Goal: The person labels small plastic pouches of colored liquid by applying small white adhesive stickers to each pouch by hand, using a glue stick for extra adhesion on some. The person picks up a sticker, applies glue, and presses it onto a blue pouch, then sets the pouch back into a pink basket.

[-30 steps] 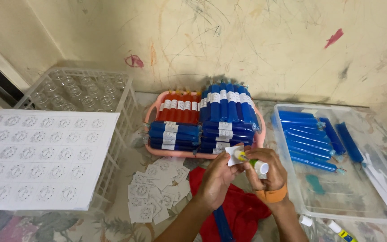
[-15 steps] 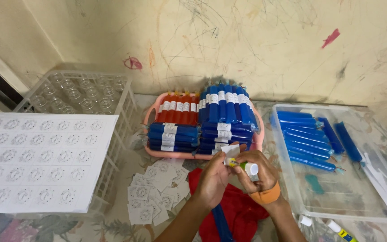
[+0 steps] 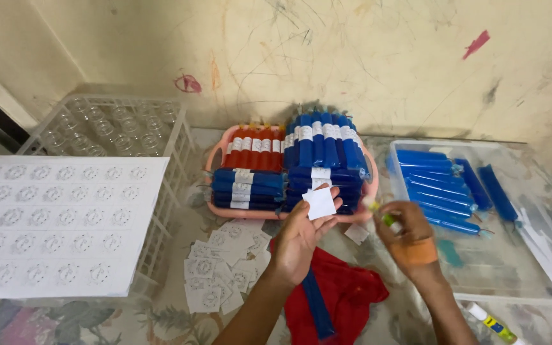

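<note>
My left hand holds a small white square label at its fingertips, in front of the pink basket. My right hand, with an orange band at the wrist, grips a small glue stick a little to the right of the label. A blue tube lies on a red cloth under my forearms. The basket holds stacked blue and red tubes with white labels.
A clear tray at right holds several unlabelled blue tubes. Cut label squares lie scattered in front of the basket. A printed label sheet rests on a white wire rack at left. Another glue stick lies bottom right.
My hands have moved apart: the left now holds the white label alone, and the right has drawn away to the right with the glue stick.
</note>
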